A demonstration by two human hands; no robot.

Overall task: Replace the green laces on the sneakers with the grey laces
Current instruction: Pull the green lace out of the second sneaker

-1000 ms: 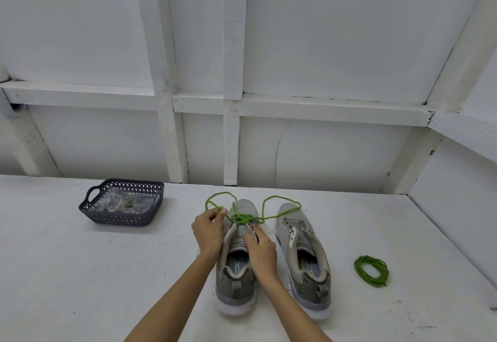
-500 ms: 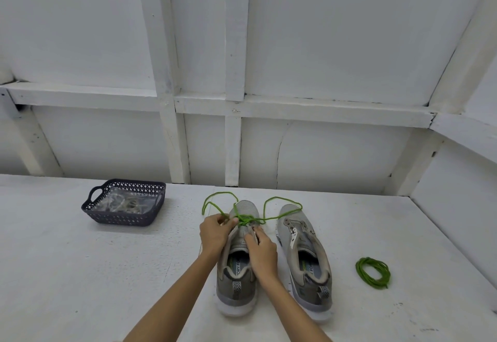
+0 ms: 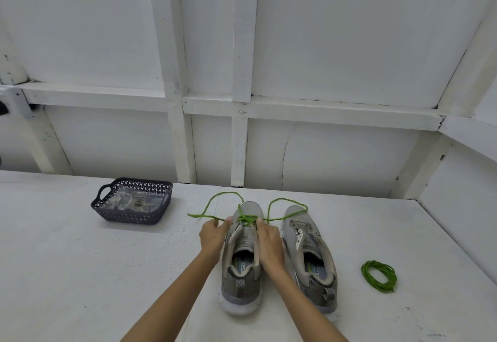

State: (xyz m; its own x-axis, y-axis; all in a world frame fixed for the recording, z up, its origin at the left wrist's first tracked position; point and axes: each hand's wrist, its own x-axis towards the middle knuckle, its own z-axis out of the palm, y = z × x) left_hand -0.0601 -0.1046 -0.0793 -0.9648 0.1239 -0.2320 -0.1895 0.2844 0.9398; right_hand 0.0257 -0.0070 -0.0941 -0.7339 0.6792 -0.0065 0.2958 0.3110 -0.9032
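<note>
Two grey sneakers stand side by side, toes away from me. The left sneaker [image 3: 243, 269] still carries a green lace [image 3: 248, 219] across its front eyelets, with loose ends looping out to both sides. My left hand [image 3: 212, 237] pinches the lace strand at the shoe's left side. On the right eyelet edge, my right hand [image 3: 269, 242] has its fingertips pinching the lace where it crosses. The right sneaker [image 3: 309, 255] has no lace. A coiled green lace [image 3: 379, 280] lies to its right. Grey laces in a clear bag [image 3: 131, 202] lie in the basket.
A dark perforated basket [image 3: 107, 207] with handles stands at the left back of the white table [image 3: 67, 274]. A white panelled wall rises close behind the sneakers, and a side wall closes the table on the right.
My left hand has pulled the left lace strand outward, so it runs straighter to the left. My right hand slid from the tongue to the shoe's right eyelet edge.
</note>
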